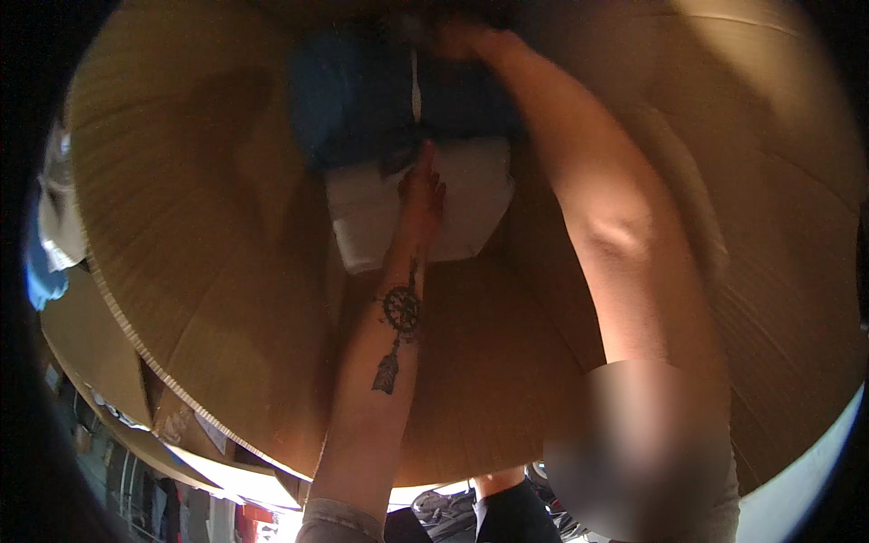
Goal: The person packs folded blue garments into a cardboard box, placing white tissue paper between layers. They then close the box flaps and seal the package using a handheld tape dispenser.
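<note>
Both my arms reach down into a deep cardboard box [461,353]. At its bottom lies a dark blue bundle [326,102], probably cloth or plastic, with a thin pale strip [416,88] running along it. A white, block-like thing [468,203] sits against the bundle on the near side. My left hand [424,186] is over the white thing, one finger stretched towards the bundle's near edge. A small dark patch beside that hand is too dim to name. At the far side of the bundle is my right hand [465,39]; its fingers are lost in shadow, and any hold is hidden.
The box's tall walls [190,203] surround both arms, and its cut rim [170,380] curves along the lower left. Outside, another cardboard piece [95,339] and a blue item [44,271] show at the left. My legs [516,509] stand below the near rim.
</note>
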Motion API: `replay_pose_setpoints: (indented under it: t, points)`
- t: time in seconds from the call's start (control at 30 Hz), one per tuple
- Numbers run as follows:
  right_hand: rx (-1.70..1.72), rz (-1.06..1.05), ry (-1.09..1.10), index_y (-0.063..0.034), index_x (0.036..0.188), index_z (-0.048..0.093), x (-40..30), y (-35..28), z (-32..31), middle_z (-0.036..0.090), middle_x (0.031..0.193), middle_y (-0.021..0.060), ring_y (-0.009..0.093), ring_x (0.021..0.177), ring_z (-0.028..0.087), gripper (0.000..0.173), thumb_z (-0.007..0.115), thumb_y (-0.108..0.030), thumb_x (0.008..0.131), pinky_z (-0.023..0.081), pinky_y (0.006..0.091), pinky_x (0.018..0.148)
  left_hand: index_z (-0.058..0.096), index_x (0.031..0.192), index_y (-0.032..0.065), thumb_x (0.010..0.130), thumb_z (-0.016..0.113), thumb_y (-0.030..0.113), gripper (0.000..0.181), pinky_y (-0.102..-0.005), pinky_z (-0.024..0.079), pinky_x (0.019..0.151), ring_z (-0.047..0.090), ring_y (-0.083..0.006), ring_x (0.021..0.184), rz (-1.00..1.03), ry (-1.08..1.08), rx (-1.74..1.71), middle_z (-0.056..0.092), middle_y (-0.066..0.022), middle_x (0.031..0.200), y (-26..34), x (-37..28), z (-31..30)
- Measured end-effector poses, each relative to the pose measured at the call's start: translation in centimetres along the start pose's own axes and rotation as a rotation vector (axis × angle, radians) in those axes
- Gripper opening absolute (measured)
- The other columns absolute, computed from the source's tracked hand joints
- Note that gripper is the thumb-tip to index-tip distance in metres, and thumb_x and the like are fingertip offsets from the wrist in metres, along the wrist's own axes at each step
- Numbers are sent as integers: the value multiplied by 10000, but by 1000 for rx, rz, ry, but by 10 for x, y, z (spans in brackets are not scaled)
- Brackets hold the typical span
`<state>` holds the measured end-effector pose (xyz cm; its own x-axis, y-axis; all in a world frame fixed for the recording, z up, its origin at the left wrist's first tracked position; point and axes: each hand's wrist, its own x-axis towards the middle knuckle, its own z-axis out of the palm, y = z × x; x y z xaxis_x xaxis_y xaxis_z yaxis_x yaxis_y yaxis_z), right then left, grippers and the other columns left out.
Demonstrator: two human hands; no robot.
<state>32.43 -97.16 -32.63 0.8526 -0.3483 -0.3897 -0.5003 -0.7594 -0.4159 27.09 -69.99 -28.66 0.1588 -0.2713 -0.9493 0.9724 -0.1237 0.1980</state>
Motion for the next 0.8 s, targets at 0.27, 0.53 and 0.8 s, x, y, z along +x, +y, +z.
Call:
replay_pose_setpoints:
  t: [0.27,0.53,0.8]
  points:
    - [256,46,0,-180,1566,373,9,-78,-13,349,1622,162,373,1492,314,815,374,-723,958,223,482,1231,238,1581,34,921,707,533,951,-439,167,1249,200,-311,1528,160,-267,-230,219,-119,1664,1,71,-18]
    - [105,73,-378,-107,1366,622,25,-28,45,582,1403,198,400,1320,524,951,427,-871,833,375,519,1127,387,1516,74,930,613,648,851,-463,249,1226,420,-266,1394,143,-468,-386,411,-102,1569,-22,86,-53]
    - [587,205,-613,-121,1442,573,-48,-113,-13,563,1442,162,317,1319,537,1064,491,-930,757,402,473,1116,330,1554,71,892,597,721,965,-545,290,1201,359,-327,1455,89,-251,-463,379,-122,1588,8,49,-90]
